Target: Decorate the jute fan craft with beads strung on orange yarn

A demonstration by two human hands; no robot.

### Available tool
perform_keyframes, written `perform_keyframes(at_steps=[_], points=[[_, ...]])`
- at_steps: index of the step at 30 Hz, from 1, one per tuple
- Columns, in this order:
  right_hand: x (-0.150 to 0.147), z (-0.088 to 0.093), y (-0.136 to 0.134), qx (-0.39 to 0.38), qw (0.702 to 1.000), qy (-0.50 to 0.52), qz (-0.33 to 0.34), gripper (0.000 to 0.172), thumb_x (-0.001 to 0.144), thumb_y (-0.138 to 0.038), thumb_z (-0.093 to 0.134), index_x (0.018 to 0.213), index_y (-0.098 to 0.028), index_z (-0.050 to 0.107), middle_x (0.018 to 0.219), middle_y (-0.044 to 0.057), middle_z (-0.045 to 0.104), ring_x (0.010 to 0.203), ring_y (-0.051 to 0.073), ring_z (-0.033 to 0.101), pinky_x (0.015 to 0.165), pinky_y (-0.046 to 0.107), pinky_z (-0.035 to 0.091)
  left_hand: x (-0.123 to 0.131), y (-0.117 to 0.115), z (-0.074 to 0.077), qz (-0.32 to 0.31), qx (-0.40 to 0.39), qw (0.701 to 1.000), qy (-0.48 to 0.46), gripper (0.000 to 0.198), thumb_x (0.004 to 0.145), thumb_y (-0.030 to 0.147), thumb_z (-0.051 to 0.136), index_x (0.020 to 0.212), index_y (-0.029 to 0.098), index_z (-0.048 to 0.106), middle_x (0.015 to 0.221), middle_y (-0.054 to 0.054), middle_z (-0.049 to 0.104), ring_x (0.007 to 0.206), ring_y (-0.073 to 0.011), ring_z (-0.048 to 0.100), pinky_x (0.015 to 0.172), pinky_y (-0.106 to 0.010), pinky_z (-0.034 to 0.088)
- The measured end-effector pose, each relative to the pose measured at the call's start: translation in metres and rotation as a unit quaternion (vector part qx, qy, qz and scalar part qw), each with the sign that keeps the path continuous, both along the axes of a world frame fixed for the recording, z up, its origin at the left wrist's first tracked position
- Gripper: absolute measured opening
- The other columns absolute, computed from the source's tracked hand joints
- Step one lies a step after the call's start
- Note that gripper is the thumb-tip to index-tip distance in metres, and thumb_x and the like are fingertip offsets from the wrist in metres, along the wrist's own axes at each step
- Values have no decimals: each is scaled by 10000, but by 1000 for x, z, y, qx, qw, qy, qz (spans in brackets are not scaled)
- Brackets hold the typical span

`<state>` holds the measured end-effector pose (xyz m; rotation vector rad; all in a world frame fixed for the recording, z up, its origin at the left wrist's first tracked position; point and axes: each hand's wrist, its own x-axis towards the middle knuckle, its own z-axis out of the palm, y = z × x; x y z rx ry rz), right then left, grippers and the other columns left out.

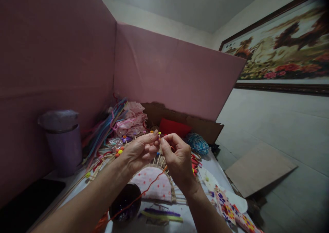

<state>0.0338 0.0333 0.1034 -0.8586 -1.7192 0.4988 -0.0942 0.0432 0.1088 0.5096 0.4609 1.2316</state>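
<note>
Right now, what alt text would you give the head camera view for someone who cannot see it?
The left hand and right hand meet at pinched fingertips over a table, an orange cord trailing down from the right. Around them lie a woven frame with pink dotted fabric, bead-tipped sticks and a blue yarn ball, before a pink partition.

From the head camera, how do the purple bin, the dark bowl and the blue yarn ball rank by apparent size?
1. purple bin
2. dark bowl, though it is nearer the camera, so unsure
3. blue yarn ball
</note>
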Motion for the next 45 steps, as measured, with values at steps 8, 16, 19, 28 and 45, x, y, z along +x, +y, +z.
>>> perform_keyframes(at_steps=[8,16,19,28,45], points=[[0,1,0,5,1000,-5,-12,165,869,-277,508,739,-196,569,683,-6,649,615,134,581,575,234,411,0,-1,1,-3,-2,1000,4,208,865,109,521,661,82,547,531,-14,532,323,-12,406,249,-77,249],[-1,0,2,5,1000,0,-16,164,865,-280,509,737,-196,569,691,2,654,624,139,588,576,234,412,0,-2,1,-8,-4,1000,-1,234,878,98,485,653,77,547,529,-23,530,324,-18,403,246,-79,250],[-1,-1,3,6,1000,-2,-22,159,864,-278,513,734,-200,562,683,-5,650,613,136,580,571,233,408,0,-2,0,-7,-4,1000,-5,242,882,93,468,655,74,549,528,-27,532,322,-19,401,245,-81,248],[0,-1,1,16,999,-23,-39,163,875,-287,504,748,-200,556,700,0,648,628,140,583,585,240,407,1,0,0,-5,-10,1000,-4,220,867,79,485,657,74,551,525,-25,528,320,-18,397,246,-81,242],[-1,-2,1,27,997,-47,-61,158,871,-276,501,745,-199,554,691,-12,647,631,141,585,590,239,396,0,-3,1,-6,-4,1000,-3,269,896,112,456,648,63,549,521,-28,532,321,-20,405,239,-84,246]])
